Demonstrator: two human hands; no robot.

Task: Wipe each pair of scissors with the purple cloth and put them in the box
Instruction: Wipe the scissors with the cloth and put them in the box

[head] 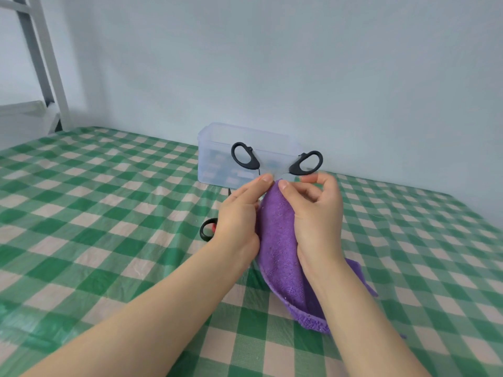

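step: I wiped scissors (245,157) in front of box (217,142) | left hand (239,213) pinched them, right hand (317,210) gripped purple cloth (277,235) | next: needed drop into box

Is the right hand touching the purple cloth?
Touching. The head view shows the right hand curled round the cloth, with its thumb pressed on the cloth's top end.

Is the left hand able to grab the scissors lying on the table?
Probably not yet. The left hand is busy pinching the held scissors at the cloth. The table scissors lie close beside it, so once it lets go, likely yes.
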